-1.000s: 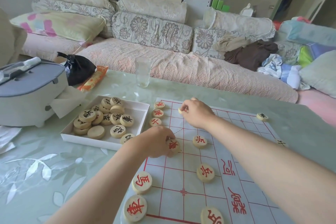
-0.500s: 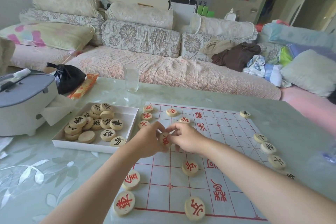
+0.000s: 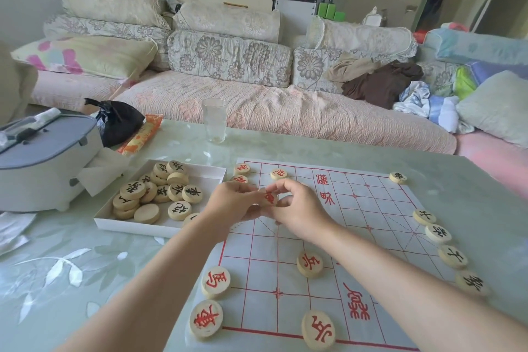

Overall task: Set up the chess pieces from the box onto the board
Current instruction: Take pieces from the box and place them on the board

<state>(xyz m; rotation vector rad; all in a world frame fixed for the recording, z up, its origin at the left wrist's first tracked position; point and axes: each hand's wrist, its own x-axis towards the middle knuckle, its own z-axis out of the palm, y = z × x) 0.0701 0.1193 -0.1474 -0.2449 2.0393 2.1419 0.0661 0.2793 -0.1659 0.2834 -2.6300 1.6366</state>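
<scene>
Sofa and cushions fill the background; we work at a glass-topped surface (image 3: 57,266). Board (image 3: 371,208) lies toward the surface's near right part. Box (image 3: 128,226) sits just beside the board's left edge and holds a heap of black-lettered pieces (image 3: 160,194).

Our hands meet above the board's far left part. Left hand (image 3: 231,203) and right hand (image 3: 300,208) both pinch one red-lettered piece (image 3: 270,197) in their fingertips, tilted and apparently lifted off the board. We cannot tell which hand carries the weight.

Placed red pieces (image 3: 206,322) line the board's left edge and placed black pieces (image 3: 438,233) line its right edge. Many spots are unfilled, so we judge the setup about midway.

The step looks like a handover, or turning the piece to read it. To do it well:
- One hand takes a full pinch before the other lets go.
- We keep the lettered face up.
- We lower it flat onto a line crossing, not a square's middle.
- We stay clear of the red pieces just beyond our fingers.
- The board looks thin, so we set the piece down rather than slide it.
</scene>
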